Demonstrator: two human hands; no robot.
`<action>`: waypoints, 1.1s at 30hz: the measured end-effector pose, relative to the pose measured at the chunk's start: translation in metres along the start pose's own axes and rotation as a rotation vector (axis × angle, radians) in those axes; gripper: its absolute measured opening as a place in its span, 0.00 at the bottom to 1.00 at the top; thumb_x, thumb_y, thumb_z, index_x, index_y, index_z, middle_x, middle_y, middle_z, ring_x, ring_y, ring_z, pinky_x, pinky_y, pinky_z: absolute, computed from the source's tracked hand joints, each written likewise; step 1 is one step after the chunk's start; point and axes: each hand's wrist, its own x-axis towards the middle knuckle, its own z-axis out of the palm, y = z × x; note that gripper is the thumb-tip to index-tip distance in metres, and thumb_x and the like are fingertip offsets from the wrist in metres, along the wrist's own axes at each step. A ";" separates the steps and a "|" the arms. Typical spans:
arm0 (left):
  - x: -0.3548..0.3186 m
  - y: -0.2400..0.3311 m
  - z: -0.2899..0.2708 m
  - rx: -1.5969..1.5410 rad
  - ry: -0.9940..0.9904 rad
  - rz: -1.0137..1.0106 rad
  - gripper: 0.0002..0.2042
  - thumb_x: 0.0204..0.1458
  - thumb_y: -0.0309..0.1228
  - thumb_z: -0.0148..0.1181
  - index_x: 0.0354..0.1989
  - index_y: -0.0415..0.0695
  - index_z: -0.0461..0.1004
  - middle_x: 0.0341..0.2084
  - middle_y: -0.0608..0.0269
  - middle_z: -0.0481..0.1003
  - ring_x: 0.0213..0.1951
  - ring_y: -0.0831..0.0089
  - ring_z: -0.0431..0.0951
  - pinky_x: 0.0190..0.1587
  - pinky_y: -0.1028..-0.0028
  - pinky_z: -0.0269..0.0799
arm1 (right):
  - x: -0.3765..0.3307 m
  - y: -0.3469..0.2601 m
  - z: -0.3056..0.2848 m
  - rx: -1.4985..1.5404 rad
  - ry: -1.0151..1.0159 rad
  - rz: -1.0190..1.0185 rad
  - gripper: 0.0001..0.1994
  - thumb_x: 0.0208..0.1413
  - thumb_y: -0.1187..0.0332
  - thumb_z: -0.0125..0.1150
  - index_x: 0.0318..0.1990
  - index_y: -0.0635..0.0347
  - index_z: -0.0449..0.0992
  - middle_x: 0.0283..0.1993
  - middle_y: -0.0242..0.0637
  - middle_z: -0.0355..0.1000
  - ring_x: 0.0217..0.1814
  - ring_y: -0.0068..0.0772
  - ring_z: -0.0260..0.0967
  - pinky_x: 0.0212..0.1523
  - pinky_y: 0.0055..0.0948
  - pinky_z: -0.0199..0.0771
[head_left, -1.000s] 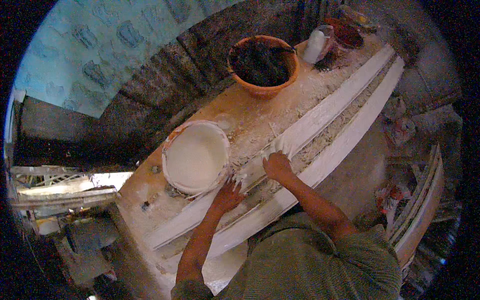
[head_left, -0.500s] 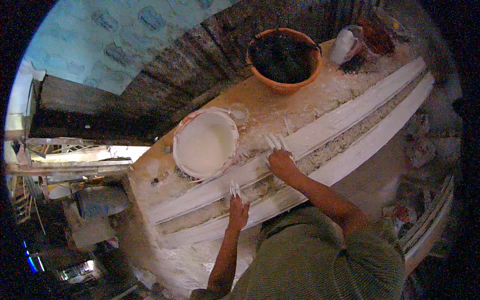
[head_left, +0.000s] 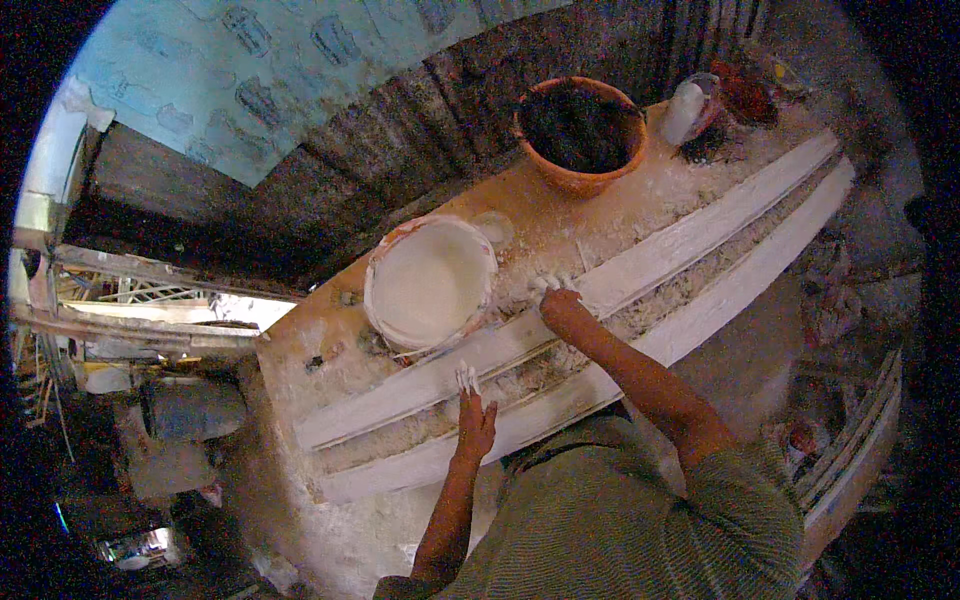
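Note:
Two long, curved white strips lie side by side along a dusty workbench, with a crumbly grey-white band between them. My left hand (head_left: 477, 418), its fingertips coated white, rests over the near end of the strips with fingers stretched out. By the far edge of the upper strip (head_left: 700, 225) is my right hand (head_left: 563, 306), its whitened fingers curled in; whatever is under them is hidden. The lower strip (head_left: 690, 325) runs below my right forearm. Just left of that hand stands a round tub (head_left: 432, 283) filled with a pale, smooth white mix.
Behind the strips, an orange bowl (head_left: 582, 182) with a dark inside stands on the workbench (head_left: 345, 345). A whitish container (head_left: 686, 115) sits at its far right. Dark corrugated sheeting (head_left: 400, 130) rises behind. More curved pieces (head_left: 862, 450) lean at the lower right.
My right hand's fingers were stretched out over the upper strip and are now curled in. My left hand has stayed nearly in place. The whole view has shifted slightly.

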 end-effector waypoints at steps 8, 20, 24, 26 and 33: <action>0.009 -0.018 -0.012 -0.061 0.012 0.150 0.36 0.67 0.41 0.50 0.72 0.28 0.45 0.72 0.29 0.46 0.74 0.37 0.45 0.74 0.52 0.43 | -0.029 -0.001 -0.016 0.904 -0.023 0.403 0.21 0.54 0.60 0.67 0.45 0.74 0.75 0.46 0.62 0.74 0.51 0.58 0.74 0.49 0.46 0.75; 0.093 -0.001 -0.039 0.529 -0.250 0.622 0.34 0.66 0.47 0.48 0.67 0.27 0.58 0.70 0.29 0.50 0.74 0.38 0.45 0.75 0.51 0.43 | -0.065 0.044 -0.002 0.339 0.126 0.563 0.20 0.47 0.59 0.72 0.34 0.71 0.76 0.43 0.62 0.73 0.52 0.63 0.70 0.56 0.50 0.70; 0.127 0.020 -0.028 0.606 -0.455 0.681 0.35 0.66 0.52 0.46 0.67 0.30 0.60 0.69 0.33 0.55 0.73 0.41 0.48 0.75 0.53 0.45 | -0.078 0.052 -0.002 0.178 0.208 0.607 0.20 0.57 0.58 0.59 0.41 0.71 0.76 0.42 0.56 0.72 0.49 0.60 0.69 0.59 0.52 0.68; 0.149 0.042 -0.008 0.607 -0.451 0.804 0.35 0.66 0.54 0.44 0.67 0.33 0.61 0.70 0.35 0.56 0.74 0.44 0.49 0.75 0.55 0.45 | -0.082 0.054 0.002 0.095 0.124 0.657 0.21 0.60 0.58 0.56 0.44 0.73 0.76 0.45 0.58 0.74 0.53 0.62 0.69 0.62 0.53 0.67; 0.208 0.102 0.084 0.326 -0.450 1.008 0.32 0.66 0.54 0.43 0.65 0.36 0.65 0.68 0.38 0.59 0.71 0.49 0.57 0.73 0.57 0.52 | -0.089 0.066 0.032 0.024 0.130 0.570 0.24 0.62 0.55 0.53 0.43 0.76 0.77 0.46 0.62 0.74 0.55 0.64 0.69 0.61 0.56 0.67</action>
